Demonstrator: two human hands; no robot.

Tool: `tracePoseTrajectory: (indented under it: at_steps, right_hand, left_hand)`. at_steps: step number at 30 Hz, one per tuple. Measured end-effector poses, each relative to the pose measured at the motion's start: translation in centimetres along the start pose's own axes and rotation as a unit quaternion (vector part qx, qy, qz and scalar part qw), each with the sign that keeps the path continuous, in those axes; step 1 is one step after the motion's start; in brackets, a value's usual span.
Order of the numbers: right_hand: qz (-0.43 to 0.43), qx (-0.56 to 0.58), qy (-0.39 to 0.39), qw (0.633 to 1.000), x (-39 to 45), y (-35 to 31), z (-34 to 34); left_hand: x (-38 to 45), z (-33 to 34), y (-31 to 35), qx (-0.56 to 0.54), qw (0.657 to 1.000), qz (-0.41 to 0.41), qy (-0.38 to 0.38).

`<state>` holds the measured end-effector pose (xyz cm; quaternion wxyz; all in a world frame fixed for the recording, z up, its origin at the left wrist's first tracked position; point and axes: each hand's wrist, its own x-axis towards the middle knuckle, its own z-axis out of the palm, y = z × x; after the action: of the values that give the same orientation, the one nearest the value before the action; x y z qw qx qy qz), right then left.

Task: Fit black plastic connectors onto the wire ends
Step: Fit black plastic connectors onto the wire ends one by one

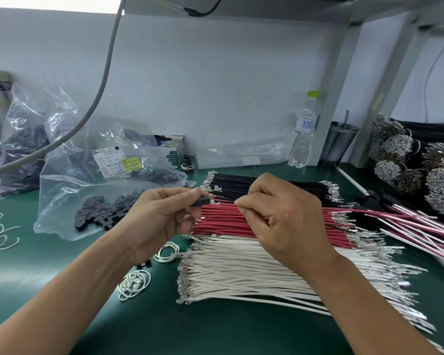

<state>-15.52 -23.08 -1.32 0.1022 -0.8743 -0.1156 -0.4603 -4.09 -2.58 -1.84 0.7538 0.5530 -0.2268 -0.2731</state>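
Note:
My left hand [162,216] pinches a small black plastic connector [200,201] between thumb and fingers. My right hand [277,219] pinches a red wire [224,202] whose metal terminal meets the connector's right face. Both hands hover over three flat rows of cut wires on the green mat: black wires [241,184] at the back, red wires [223,224] in the middle, white wires [241,270] nearest me. A clear bag of loose black connectors [100,213] lies open to the left of my left hand.
More bags of black parts [28,149] stand at the back left. A water bottle [303,134] and a grey cup [340,142] stand by the wall. Bundled wires [420,162] pile up at the right. White tie loops [135,284] lie on the mat.

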Motion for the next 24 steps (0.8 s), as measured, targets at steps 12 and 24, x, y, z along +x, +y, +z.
tracePoseTrajectory:
  at_steps: [12, 24]
  right_hand:
    - [-0.021, 0.028, -0.033, 0.999, 0.02, 0.14, 0.26]
    - [-0.004, 0.003, -0.067, 0.998, 0.08, 0.19, 0.03]
  left_hand:
    - [-0.16, -0.35, 0.61, -0.034, 0.999, -0.027, -0.032]
    - [-0.18, -0.32, 0.71, 0.02, 0.998, -0.06, -0.017]
